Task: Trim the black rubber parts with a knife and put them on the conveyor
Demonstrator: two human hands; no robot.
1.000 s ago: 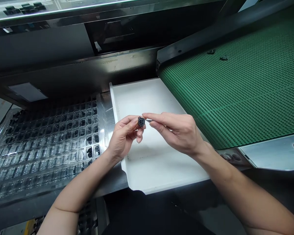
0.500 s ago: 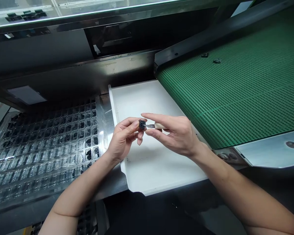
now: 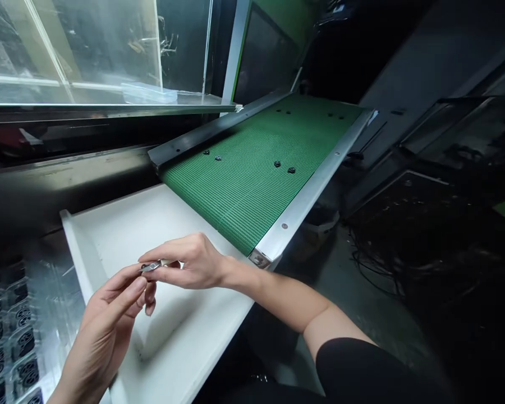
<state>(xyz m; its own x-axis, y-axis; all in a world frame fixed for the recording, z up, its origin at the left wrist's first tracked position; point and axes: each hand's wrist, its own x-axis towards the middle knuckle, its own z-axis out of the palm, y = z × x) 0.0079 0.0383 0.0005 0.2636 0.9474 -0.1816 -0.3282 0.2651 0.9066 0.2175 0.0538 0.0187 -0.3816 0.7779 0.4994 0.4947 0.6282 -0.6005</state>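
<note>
My left hand (image 3: 109, 320) hovers over the white tray (image 3: 122, 230), fingers pinched together; the small black round part it held earlier is hidden behind the fingertips. My right hand (image 3: 189, 262) is closed on a small knife with a wooden handle (image 3: 154, 265), whose metal blade points left and meets the left fingertips. Both hands sit just in front of the lower end of the green conveyor belt (image 3: 244, 179).
Several small black parts (image 3: 284, 166) lie on the belt. A clear blister tray (image 3: 12, 336) with black parts in its pockets is at the bottom left. A transparent machine guard (image 3: 88, 50) stands behind. Dark floor with cables (image 3: 404, 264) lies to the right.
The view has swung right and up, so the hands now sit low and left. The belt's far end and the floor have come into view. The black part has gone out of sight.
</note>
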